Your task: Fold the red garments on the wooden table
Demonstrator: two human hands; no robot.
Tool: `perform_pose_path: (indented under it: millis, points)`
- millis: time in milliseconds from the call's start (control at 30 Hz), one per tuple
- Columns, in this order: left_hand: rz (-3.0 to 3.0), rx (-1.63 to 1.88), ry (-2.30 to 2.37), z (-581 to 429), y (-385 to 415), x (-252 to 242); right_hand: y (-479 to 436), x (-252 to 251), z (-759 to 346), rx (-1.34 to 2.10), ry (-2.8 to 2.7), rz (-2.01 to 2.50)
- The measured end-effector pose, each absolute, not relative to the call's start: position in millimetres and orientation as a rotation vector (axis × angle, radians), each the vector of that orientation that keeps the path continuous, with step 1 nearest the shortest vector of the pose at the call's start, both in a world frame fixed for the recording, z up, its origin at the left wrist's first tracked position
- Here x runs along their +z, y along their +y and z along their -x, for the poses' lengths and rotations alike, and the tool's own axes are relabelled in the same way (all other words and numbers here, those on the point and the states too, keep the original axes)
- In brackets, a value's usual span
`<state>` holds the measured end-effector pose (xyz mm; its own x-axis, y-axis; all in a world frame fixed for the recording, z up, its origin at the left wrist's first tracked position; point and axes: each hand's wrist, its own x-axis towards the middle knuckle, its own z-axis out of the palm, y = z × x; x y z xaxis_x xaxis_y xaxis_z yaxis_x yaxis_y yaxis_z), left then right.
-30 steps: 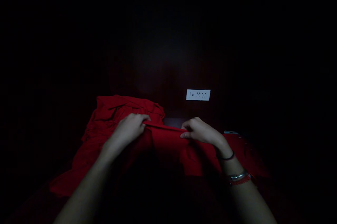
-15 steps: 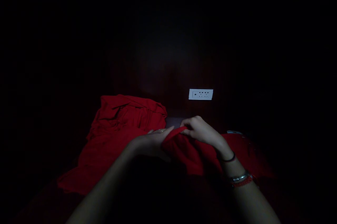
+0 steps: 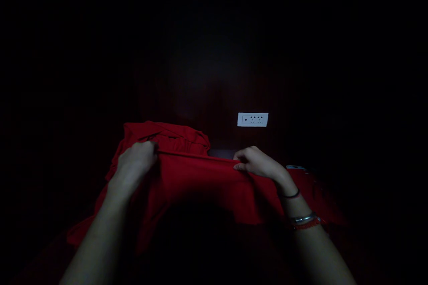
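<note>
A red cloth [image 3: 200, 175] is stretched between my two hands, its upper edge pulled nearly straight. My left hand [image 3: 138, 160] is closed on the left end of that edge, with the fingertips hidden behind the fist. At the other end, my right hand [image 3: 256, 161] pinches the edge between thumb and fingers. Below the edge the cloth hangs down and fades into deep shadow. Behind my left hand lies a crumpled heap of red fabric [image 3: 167, 131]. Whether the cloth joins that heap I cannot tell.
A white wall socket [image 3: 253, 119] is on the dark wall behind. More red fabric [image 3: 314, 191] lies at the right, with a thin pale object [image 3: 296, 167] at its far edge. A greyish surface [image 3: 221, 154] shows between my hands. Everything around is very dark.
My left hand has moved left, away from my right hand, and has gone from outstretched to closed on the cloth. The bunched cloth is now drawn out wide. My right hand keeps its hold.
</note>
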<state>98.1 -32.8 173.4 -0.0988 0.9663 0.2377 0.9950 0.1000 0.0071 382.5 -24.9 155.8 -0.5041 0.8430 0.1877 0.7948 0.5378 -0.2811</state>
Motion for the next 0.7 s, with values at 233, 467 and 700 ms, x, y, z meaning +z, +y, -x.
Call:
perform_pose_path:
  millis: [233, 467, 700]
  points:
    - [2.544, -0.194, -1.663, -169, -42, 142, -38, 154, -352, -0.013, -2.436, 1.111]
    - [2.187, -0.269, -1.827, -144, -49, 172, -36, 156, -361, 0.386, -2.541, 1.062]
    - [2.145, -0.388, -2.053, -105, -50, 187, -24, 140, -351, 0.320, -2.509, 0.904]
